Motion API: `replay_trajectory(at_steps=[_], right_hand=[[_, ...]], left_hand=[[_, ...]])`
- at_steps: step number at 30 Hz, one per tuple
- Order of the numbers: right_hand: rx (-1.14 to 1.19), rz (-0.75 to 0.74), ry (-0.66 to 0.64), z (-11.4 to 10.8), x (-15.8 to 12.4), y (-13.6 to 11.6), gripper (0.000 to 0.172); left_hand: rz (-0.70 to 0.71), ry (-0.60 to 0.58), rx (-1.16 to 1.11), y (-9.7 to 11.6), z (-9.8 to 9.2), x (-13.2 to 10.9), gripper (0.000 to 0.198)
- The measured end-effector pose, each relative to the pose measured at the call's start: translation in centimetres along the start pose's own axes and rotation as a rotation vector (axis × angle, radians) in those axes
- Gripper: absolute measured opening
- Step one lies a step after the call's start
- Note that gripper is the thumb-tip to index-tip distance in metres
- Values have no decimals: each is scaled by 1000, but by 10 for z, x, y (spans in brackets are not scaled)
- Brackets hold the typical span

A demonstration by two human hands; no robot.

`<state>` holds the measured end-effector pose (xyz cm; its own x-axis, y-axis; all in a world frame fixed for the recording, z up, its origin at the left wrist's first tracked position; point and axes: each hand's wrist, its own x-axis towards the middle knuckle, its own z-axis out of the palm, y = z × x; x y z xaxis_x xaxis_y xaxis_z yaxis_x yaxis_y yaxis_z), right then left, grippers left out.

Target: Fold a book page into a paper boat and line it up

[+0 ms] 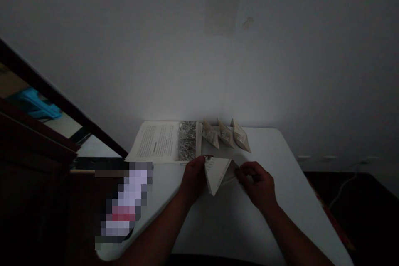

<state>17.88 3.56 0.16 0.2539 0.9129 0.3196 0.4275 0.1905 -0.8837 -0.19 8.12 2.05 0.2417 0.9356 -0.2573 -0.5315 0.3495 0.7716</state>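
A pale, printed sheet of paper folded into a downward-pointing triangle [218, 174] sits near the middle of the white rectangular table [274, 162], pinched at its left edge by the left hand [193, 176] and at its right corner by the fingers of the right hand [257, 183]. Just behind it, three small folded paper shapes [226, 134] stand in a row beside an open printed book [165, 141] at the table's far edge, against the white wall [156, 50]. Bare tabletop lies toward the near and right edges.
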Motion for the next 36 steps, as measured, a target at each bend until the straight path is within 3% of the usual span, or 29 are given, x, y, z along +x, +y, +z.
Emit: replay_trajectory(at_steps=[5,24,36], right_hand=[[33,34,-6,1,-1,0,19],[-87,-173,-90,-2,1,-7,6],[-118,-159,-105,-3,1,-7,11]], left_hand=[[35,0,54,-6,-5,4,35],[186,153,351,-7,-11,7,38],[154,176,287,-5,-9,6,39]])
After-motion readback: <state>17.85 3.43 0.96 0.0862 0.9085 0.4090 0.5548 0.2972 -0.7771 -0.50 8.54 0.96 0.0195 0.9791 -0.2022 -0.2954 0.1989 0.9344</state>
